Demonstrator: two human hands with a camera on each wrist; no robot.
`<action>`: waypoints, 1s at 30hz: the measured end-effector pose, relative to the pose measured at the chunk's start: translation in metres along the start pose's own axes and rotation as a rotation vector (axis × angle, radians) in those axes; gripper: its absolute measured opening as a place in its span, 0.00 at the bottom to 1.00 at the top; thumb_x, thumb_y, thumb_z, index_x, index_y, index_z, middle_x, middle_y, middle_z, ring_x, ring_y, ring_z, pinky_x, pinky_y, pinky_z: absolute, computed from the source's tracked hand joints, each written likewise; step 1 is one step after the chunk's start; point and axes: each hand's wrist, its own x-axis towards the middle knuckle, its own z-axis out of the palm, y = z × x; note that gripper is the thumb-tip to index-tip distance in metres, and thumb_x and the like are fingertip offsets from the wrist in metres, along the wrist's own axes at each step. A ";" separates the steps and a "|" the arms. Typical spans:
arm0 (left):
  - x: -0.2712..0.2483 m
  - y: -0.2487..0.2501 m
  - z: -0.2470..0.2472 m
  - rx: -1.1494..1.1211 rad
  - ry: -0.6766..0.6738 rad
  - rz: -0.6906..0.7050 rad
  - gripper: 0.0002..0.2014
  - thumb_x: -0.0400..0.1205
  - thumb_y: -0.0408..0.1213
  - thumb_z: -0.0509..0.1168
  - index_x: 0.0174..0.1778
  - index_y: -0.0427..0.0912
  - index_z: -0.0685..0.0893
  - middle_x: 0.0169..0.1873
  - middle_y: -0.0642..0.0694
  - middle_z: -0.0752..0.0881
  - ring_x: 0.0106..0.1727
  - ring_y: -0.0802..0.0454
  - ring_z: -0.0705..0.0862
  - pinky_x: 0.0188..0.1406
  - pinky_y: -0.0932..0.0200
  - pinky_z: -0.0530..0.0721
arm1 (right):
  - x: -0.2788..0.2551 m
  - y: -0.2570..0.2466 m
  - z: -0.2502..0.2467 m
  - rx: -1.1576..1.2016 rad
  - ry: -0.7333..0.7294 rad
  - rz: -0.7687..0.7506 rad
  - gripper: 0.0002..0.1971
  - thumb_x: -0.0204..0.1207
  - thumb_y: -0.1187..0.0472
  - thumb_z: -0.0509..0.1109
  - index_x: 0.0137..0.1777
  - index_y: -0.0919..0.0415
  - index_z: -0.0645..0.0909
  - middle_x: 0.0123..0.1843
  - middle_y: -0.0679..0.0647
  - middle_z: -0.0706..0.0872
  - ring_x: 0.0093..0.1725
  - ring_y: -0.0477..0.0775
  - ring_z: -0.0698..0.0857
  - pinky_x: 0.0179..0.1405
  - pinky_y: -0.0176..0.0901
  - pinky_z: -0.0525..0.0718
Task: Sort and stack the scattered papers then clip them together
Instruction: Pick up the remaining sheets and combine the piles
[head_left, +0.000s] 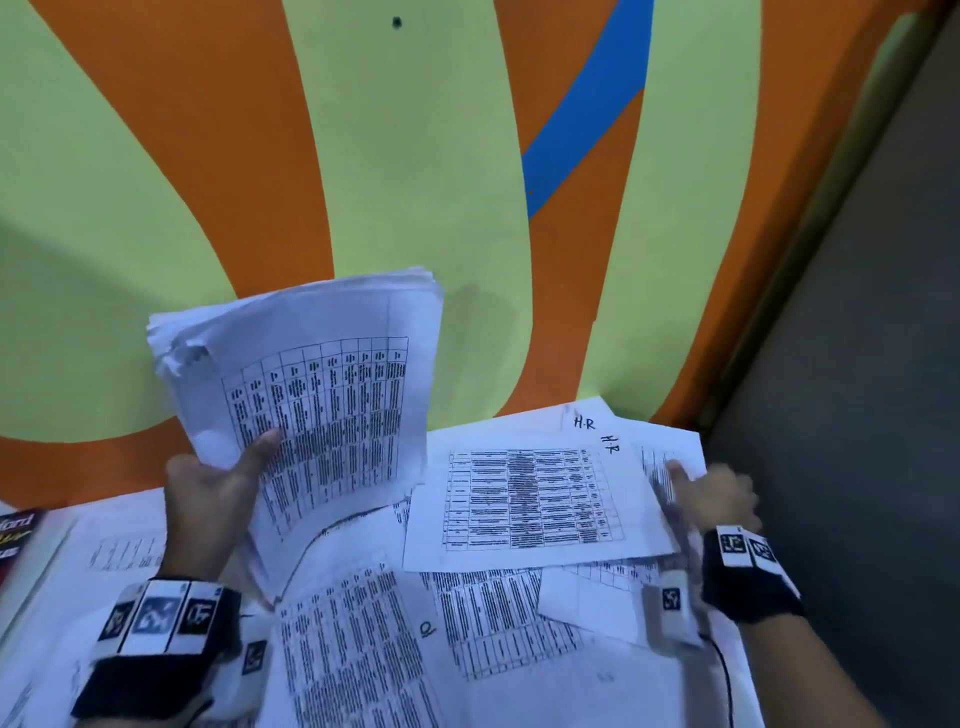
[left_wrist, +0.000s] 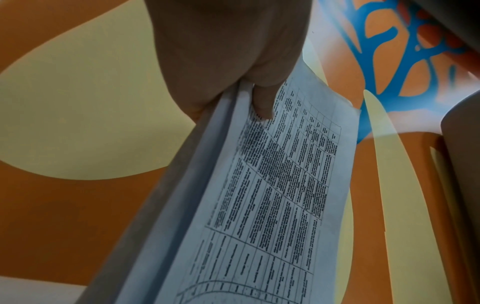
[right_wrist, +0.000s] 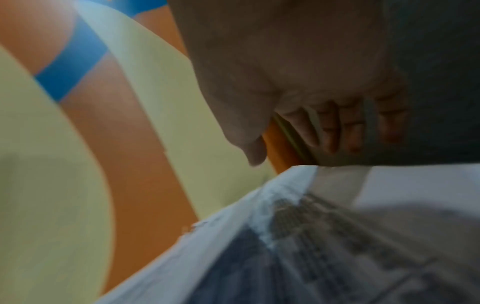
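My left hand (head_left: 218, 483) holds a thick stack of printed table sheets (head_left: 322, 395) upright above the desk, thumb across the front page. The left wrist view shows the thumb (left_wrist: 263, 102) pressing on the stack (left_wrist: 272, 185), with the fingers hidden behind it. Loose printed sheets (head_left: 353, 649) lie scattered and overlapping over the desk. One sheet marked "H.R" (head_left: 530, 499) lies on top at the right. My right hand (head_left: 714, 493) hovers at that sheet's right edge, blurred. In the right wrist view its fingers (right_wrist: 332, 127) hang relaxed above a paper (right_wrist: 311, 236), holding nothing.
A book with a red and black cover (head_left: 18, 540) lies at the desk's left edge. The orange, green and blue painted wall (head_left: 415, 156) stands right behind the papers. A dark grey panel (head_left: 857, 364) closes off the right side.
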 end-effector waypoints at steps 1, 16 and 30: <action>-0.001 0.002 0.001 0.001 0.003 -0.001 0.23 0.76 0.38 0.73 0.23 0.42 0.67 0.22 0.45 0.71 0.23 0.52 0.67 0.14 0.67 0.64 | 0.010 0.011 -0.004 -0.026 -0.045 0.069 0.35 0.70 0.35 0.69 0.63 0.67 0.79 0.66 0.70 0.78 0.65 0.72 0.78 0.65 0.63 0.78; 0.000 -0.007 0.008 -0.033 0.000 0.007 0.22 0.74 0.41 0.74 0.25 0.39 0.68 0.24 0.42 0.73 0.25 0.52 0.68 0.26 0.61 0.67 | -0.005 -0.031 -0.116 -0.010 0.395 -0.665 0.09 0.73 0.68 0.69 0.52 0.64 0.85 0.43 0.76 0.87 0.42 0.76 0.86 0.41 0.57 0.83; 0.001 -0.015 0.007 -0.050 0.010 -0.007 0.20 0.71 0.48 0.75 0.32 0.37 0.76 0.28 0.37 0.78 0.28 0.49 0.74 0.30 0.53 0.73 | -0.005 -0.161 -0.154 -0.470 -0.303 -0.990 0.07 0.58 0.69 0.68 0.37 0.63 0.85 0.42 0.61 0.90 0.44 0.62 0.87 0.45 0.53 0.86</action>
